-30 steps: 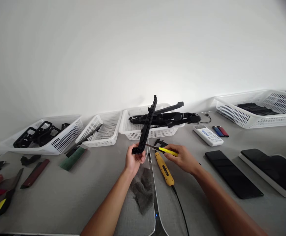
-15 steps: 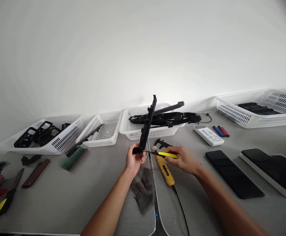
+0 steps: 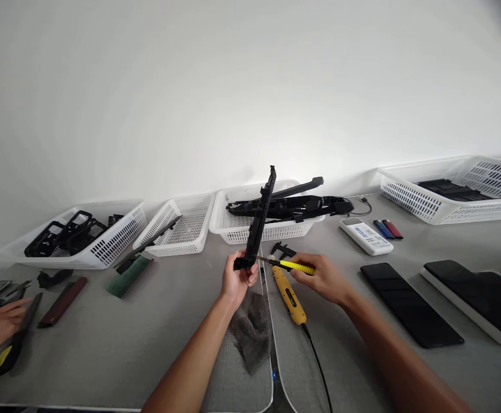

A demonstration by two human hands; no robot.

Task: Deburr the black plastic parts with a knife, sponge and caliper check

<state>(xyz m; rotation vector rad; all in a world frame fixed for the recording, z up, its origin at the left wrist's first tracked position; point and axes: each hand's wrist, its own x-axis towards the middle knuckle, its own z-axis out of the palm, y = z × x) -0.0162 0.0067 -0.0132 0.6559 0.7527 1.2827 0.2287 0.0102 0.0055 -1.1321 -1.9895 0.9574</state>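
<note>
My left hand [image 3: 238, 281] is closed around the lower end of a long black plastic trim piece [image 3: 259, 221], which stands up at a slant. In my right hand [image 3: 321, 278] is a slim tool with a yellow handle [image 3: 297, 267], too small to name exactly. Its thin dark tip points left and meets the corner at the foot of the trim piece. Below the right hand lies a yellow corded rotary tool [image 3: 291, 295] with a pale round tip. Black calipers [image 3: 282, 250] rest just behind it, and a grey mesh cloth [image 3: 252, 332] lies under my left wrist.
Black parts fill a white basket [image 3: 267, 234] behind my hands; more white baskets [image 3: 190, 248] [image 3: 439, 215] line the wall. Two phones [image 3: 411, 304] [image 3: 478, 298], a white device [image 3: 366, 238] and lighters [image 3: 390, 229] lie right. Sandpaper [image 3: 129, 278] and a co-worker's hand [image 3: 0, 327] are left.
My right hand and the yellow-handled tool have shifted slightly right. The trim piece has moved a little rightward. At the left, the co-worker's hand has come further into view near the black-and-yellow tool.
</note>
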